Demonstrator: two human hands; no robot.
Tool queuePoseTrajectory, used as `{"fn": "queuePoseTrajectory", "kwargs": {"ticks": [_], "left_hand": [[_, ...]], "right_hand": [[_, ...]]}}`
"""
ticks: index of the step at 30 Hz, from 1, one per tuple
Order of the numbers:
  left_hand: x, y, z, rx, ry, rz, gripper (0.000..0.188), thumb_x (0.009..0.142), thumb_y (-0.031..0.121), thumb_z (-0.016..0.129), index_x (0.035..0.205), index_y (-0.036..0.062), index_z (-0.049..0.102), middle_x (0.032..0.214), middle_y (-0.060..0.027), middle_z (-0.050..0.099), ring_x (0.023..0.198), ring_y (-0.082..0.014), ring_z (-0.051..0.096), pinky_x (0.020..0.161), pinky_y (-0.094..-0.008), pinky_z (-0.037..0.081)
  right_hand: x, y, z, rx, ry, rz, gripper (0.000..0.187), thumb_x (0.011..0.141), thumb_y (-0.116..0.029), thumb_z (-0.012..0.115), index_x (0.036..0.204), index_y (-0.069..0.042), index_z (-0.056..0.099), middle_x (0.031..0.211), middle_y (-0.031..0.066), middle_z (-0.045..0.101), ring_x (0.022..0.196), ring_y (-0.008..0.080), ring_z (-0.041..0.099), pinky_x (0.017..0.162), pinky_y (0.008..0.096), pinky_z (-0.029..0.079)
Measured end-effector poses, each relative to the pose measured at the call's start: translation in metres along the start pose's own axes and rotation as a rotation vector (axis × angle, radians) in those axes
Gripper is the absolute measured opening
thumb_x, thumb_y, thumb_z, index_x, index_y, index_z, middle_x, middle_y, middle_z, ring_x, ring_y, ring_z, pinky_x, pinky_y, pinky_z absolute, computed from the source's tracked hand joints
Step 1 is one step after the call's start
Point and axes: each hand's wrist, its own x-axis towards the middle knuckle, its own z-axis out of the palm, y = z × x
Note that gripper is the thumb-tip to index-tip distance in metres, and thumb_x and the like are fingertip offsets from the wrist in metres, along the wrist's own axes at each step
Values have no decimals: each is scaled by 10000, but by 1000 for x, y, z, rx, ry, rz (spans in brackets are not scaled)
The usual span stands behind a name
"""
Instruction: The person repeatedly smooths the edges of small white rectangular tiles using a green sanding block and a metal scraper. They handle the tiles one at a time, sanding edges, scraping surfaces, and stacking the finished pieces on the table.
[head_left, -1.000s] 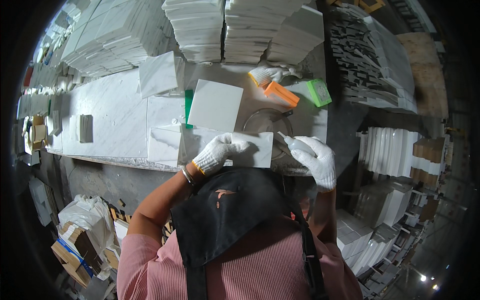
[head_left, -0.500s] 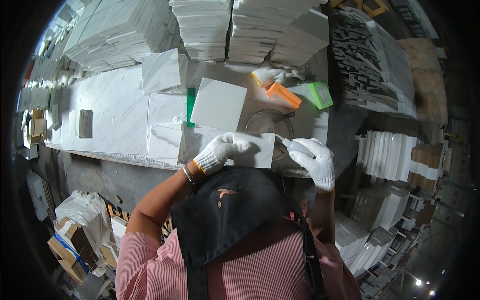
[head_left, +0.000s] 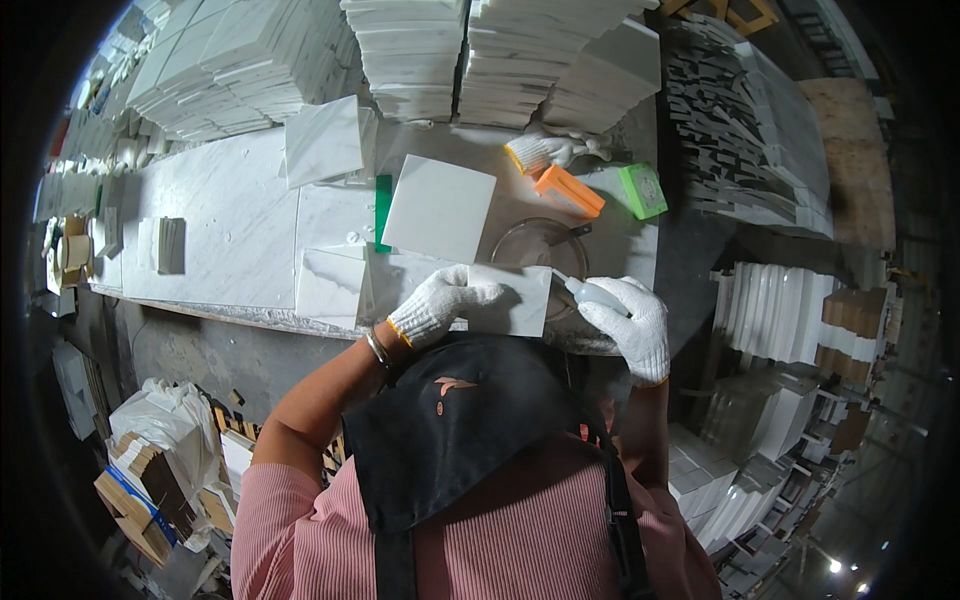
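My left hand [head_left: 440, 303], in a white knit glove, grips the left end of a white marble tile [head_left: 515, 305] near the table's front edge, thumb on top. In my gloved right hand [head_left: 637, 325] is a small pale squeeze bottle [head_left: 592, 296]; its thin nozzle points at the tile's upper right corner. Whether the tip touches the tile I cannot make out. A round, dark-rimmed dish [head_left: 497, 236] lies behind the tile, partly hidden by it. Left of the dish rests a larger square white tile [head_left: 438, 208], overlapping a green strip [head_left: 383, 214].
An orange block [head_left: 568, 192], a green block [head_left: 641, 190] and a loose white glove [head_left: 545, 152] lie at the back right of the table. More marble tiles [head_left: 333, 285] sit to the left. Tall tile stacks [head_left: 405, 65] line the back.
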Motion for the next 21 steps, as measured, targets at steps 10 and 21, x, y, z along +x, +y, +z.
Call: {"fn": "queuePoseTrajectory", "kwargs": {"ticks": [10,21], "left_hand": [[0,0,-1,76,5,20,237,992,169,683,1150,8,755,1028,-35,769,870,-95,679,803,-266,544],[8,-12,-10,65,-19,23,309,1010,178,652,1249,-10,707,1126,-67,761,966,-128,694,897,-285,543]], "right_hand": [[-3,31,-4,326,18,168,356,851,-136,793,1176,-4,732,1064,76,721,977,145,672,881,282,523],[39,115,11,202,401,51,322,875,-177,802,1148,-36,705,1062,46,730,950,129,644,870,307,520]]}}
